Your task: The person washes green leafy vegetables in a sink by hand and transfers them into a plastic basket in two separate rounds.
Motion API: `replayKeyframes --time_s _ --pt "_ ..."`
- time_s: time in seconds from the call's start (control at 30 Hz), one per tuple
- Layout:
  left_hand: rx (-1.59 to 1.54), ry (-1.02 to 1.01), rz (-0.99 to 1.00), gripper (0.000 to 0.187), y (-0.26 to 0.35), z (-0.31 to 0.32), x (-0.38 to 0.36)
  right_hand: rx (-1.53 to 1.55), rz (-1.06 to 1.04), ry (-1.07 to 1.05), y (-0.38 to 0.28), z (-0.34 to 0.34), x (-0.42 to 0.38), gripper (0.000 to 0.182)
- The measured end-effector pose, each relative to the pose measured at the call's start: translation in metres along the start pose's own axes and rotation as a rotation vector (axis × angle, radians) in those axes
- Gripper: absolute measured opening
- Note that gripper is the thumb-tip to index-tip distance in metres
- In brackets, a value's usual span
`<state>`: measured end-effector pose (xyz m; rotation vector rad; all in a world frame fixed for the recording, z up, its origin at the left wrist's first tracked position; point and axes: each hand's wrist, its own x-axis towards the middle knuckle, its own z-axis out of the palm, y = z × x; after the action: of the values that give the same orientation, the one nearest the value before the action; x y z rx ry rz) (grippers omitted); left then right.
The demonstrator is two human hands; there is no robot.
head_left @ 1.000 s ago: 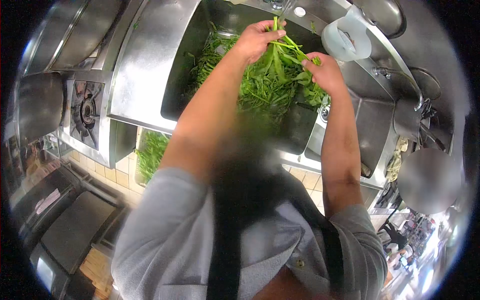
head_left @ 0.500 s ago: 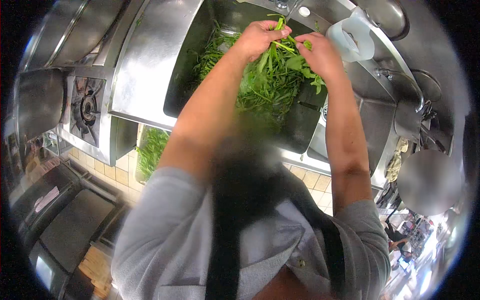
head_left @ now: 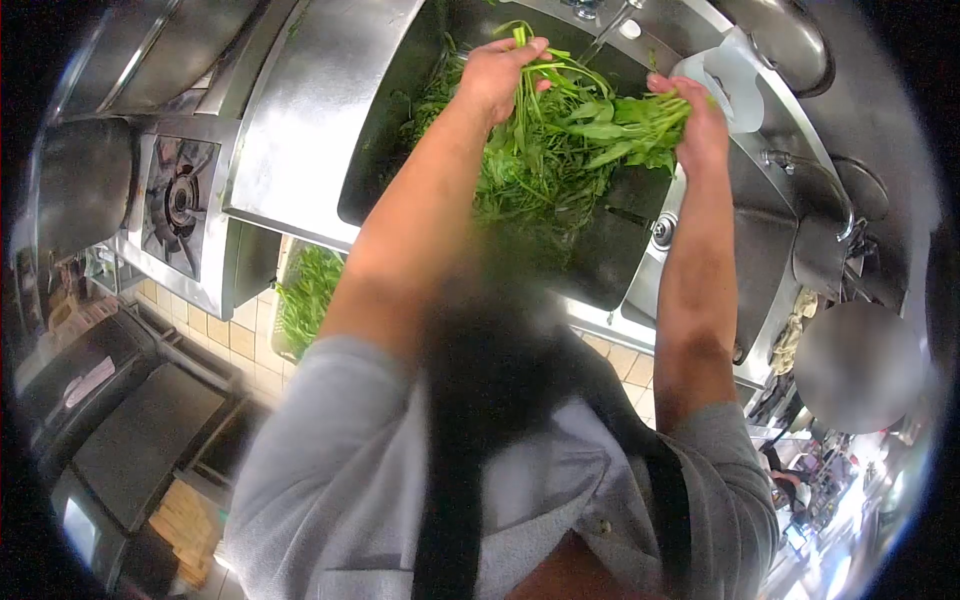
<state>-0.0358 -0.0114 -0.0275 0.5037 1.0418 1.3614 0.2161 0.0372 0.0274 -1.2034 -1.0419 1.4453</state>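
Observation:
Over the dark sink basin (head_left: pixel 375 165), my left hand (head_left: pixel 497 78) is closed around several thin green stems near the far side. To its right, my right hand (head_left: pixel 700 120) grips a leafy green bunch (head_left: pixel 635 130) by its stem end, the leaves pointing left. Long stems and leaves run between the two hands. Beneath them a large heap of leafy greens (head_left: pixel 540 185) lies in the basin.
A white plastic container (head_left: pixel 735 85) stands right of the basin, near a faucet (head_left: pixel 815 165). A gas burner (head_left: pixel 182 200) is at the left. Below the counter, a basket of greens (head_left: pixel 310 300) sits on the tiled floor.
My hands have moved apart, the right one further right with a leafy bunch now spread out from it. The view has shifted slightly.

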Motion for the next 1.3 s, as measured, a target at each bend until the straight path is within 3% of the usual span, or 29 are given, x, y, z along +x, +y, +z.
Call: replayKeyframes --time_s 0.2,0.27,0.33,0.4,0.47,0.53,0.7,0.77,0.87,0.9,1.07,1.13,1.2,1.27,1.3 --pt "-0.144 0.006 -0.099 0.03 -0.005 0.001 0.001 -0.186 -0.108 0.024 -0.015 -0.008 -0.008 0.025" --pt "-0.148 -0.032 -0.119 0.03 -0.01 0.013 0.001 -0.721 -0.103 -0.084 -0.021 0.026 -0.026 0.03" --pt "-0.149 -0.067 -0.137 0.029 -0.011 0.025 -0.004 -0.725 -0.204 -0.247 -0.002 0.05 -0.032 0.036" --pt "-0.064 -0.082 -0.103 0.03 -0.008 0.034 -0.014 -0.919 -0.39 -0.332 0.019 0.061 -0.03 0.04" --pt "-0.037 -0.107 -0.063 0.033 -0.013 0.033 -0.01 -0.923 -0.401 -0.341 0.032 0.061 -0.022 0.034" --pt "-0.106 -0.139 -0.166 0.038 -0.007 0.03 -0.015 -0.986 -0.335 -0.288 0.038 0.052 -0.013 0.026" --pt "-0.137 -0.16 -0.142 0.037 -0.012 0.028 -0.016 -0.86 -0.214 -0.309 0.025 0.066 -0.025 0.022" --pt "-0.103 -0.13 -0.14 0.036 -0.014 0.03 -0.014 -0.972 -0.437 -0.343 0.035 0.071 -0.02 0.022" --pt "-0.143 -0.222 -0.091 0.034 -0.013 0.031 -0.016 -0.981 -0.457 -0.221 0.046 0.07 -0.013 0.024" --pt "-0.062 -0.213 -0.093 0.036 -0.009 0.031 -0.018 -0.916 -0.334 -0.224 0.045 0.07 -0.013 0.025" --pt "0.022 -0.209 -0.075 0.042 -0.006 0.028 -0.023 -0.879 -0.321 -0.225 0.047 0.071 -0.016 0.021" --pt "-0.144 -0.309 -0.11 0.043 -0.016 0.023 -0.014 -0.878 -0.324 -0.2 0.048 0.07 -0.016 0.02" --pt "-0.088 -0.237 -0.08 0.039 -0.014 0.025 -0.018 -0.541 -0.04 -0.09 0.04 0.073 -0.019 0.019" --pt "-0.032 -0.163 -0.048 0.035 -0.012 0.022 -0.02 -0.507 -0.011 -0.07 0.035 0.062 -0.016 0.018" --pt "-0.122 -0.198 -0.089 0.036 -0.009 0.018 -0.02 -0.333 0.009 -0.085 0.036 0.057 -0.013 0.019"
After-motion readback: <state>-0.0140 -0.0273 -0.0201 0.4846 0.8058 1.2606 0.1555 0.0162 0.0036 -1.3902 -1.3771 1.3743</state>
